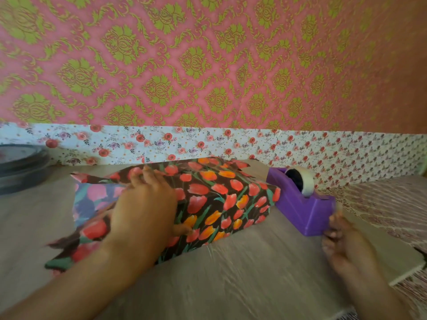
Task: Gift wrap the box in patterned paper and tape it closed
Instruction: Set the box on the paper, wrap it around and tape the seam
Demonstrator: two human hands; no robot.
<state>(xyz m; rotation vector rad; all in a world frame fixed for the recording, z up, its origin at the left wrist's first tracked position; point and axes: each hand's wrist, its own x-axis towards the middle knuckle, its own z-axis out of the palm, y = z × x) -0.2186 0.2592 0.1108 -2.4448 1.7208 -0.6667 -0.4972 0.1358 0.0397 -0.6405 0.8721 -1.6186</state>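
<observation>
— Where to look for the box (pixel 219 199)?
— In the middle of the grey table (pixel 231 273), turned at an angle, covered on top and on the near side with dark tulip paper (pixel 92 229). Directly under the left hand (pixel 143 204).
— And how placed, that left hand?
— Flat on the top of the box, toward its left end. Fingers (pixel 150 175) spread and reaching the far top edge, thumb down on the near side. Pressing the paper, not curled round anything.
— Left end of the box closed?
— Not yet. Loose flaps of paper sticking out there, 1 toward the far side and 1 toward the near side, with the pale inner face visible between them.
— Right hand (pixel 342 241)?
— Well to the right of the box and apart from it, at the near end of the purple tape dispenser (pixel 300 204). Fingertips touching that end or just beside it. Too blurred to tell whether pinching tape or holding nothing.
— Position of the dispenser?
— Just beside the right end of the box, with 1 roll of tape (pixel 307 181) in its far part.
— Anything else around?
— Dark round stack (pixel 20 167) at the far left, patterned cloth (pixel 388 204) at the right, floral strip (pixel 184 144) along the far edge, below a pink wall (pixel 208 65) with green-gold ornaments.
</observation>
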